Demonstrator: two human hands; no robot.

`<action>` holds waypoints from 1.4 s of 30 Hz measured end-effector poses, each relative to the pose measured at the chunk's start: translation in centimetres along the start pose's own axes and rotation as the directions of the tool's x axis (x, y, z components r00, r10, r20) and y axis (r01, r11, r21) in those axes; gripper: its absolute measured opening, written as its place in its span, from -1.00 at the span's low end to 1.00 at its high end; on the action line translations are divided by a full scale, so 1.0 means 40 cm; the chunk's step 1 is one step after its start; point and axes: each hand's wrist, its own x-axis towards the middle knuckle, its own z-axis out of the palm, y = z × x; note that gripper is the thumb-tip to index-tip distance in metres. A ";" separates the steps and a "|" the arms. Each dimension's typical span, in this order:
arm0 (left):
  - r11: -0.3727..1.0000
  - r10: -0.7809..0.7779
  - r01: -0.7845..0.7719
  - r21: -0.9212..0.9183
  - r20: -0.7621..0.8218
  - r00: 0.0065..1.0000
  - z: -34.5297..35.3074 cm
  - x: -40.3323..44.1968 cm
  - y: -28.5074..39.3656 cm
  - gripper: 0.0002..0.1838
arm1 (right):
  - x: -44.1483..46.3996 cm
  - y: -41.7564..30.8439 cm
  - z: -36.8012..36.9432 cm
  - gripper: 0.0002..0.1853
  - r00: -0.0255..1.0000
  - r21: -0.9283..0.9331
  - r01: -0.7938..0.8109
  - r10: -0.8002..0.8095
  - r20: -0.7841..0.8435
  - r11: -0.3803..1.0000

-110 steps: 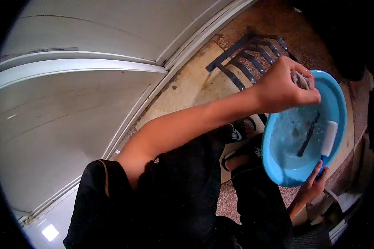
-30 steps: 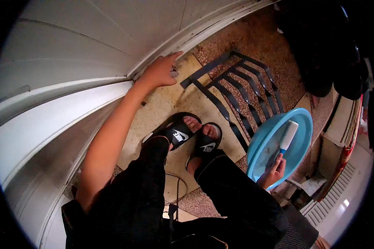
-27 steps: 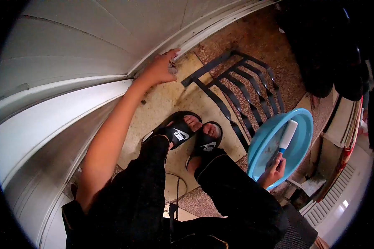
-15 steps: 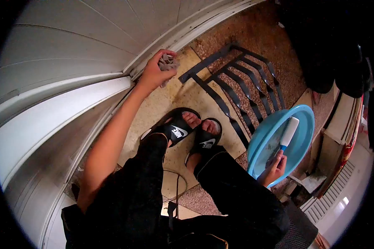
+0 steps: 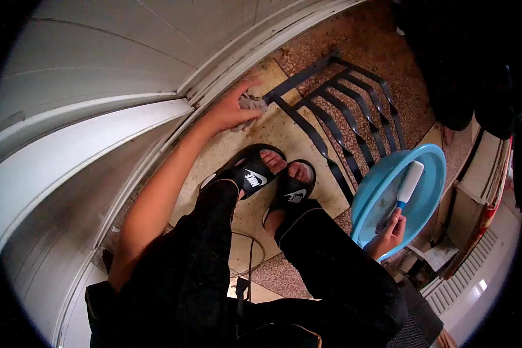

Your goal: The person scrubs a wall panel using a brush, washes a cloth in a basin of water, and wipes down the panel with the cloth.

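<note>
My left hand (image 5: 229,113) is closed around a crumpled grey rag (image 5: 253,103), beside the near left end of a dark metal rack (image 5: 359,110) with twisted bars. Whether the rag touches the bar I cannot tell. A light-blue basin (image 5: 432,203) stands tilted against the rack's right end. Over the basin's near rim reaches my right hand (image 5: 393,229), its fingers wrapped round the blue end of a white-and-blue tool (image 5: 410,182). The white part points away from me, across the basin. The tool's lower end is hidden by my fingers.
Between my knees are my feet in black slides (image 5: 252,177) on a stained tile floor (image 5: 214,174). A white panelled door and frame (image 5: 93,130) run along the left. Dark shapes fill the upper right. A white vented panel (image 5: 461,275) and cluttered boxes line the right. A thin cable (image 5: 251,255) lies below my feet.
My left hand has moved right and slightly down with the rag, closer to the rack's end. My right hand keeps its grip on the tool in the basin. The whole view has shifted slightly.
</note>
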 end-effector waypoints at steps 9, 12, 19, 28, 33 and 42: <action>0.995 -0.057 0.053 -0.087 -0.043 0.997 0.003 -0.002 0.006 -0.27 | 0.008 0.018 -0.008 -0.70 0.999 0.011 -0.024 0.025 -0.038 1.000; 0.986 -0.053 0.045 -0.160 -0.045 0.998 0.002 0.007 -0.004 -0.34 | 0.008 0.024 -0.011 -0.71 0.999 -0.001 -0.039 0.039 -0.031 0.999; 0.993 -0.088 0.082 -0.085 -0.076 0.993 0.006 -0.012 -0.014 -0.55 | 0.011 0.024 -0.008 -0.69 0.998 0.057 -0.056 0.055 0.014 0.997; 0.744 0.133 0.096 0.662 -0.288 0.948 0.003 -0.156 0.032 -0.56 | 0.020 0.026 0.001 -0.68 0.993 0.095 -0.118 0.120 -0.014 0.989; 0.650 0.195 0.158 0.743 -0.364 0.911 0.005 -0.203 0.014 -0.50 | 0.027 0.061 -0.025 -0.72 0.993 0.100 -0.120 0.118 0.026 0.988; 0.815 0.156 0.079 0.574 -0.349 0.924 0.002 -0.210 0.019 -0.48 | 0.038 0.049 -0.011 -0.73 0.987 0.073 -0.159 0.156 0.041 0.985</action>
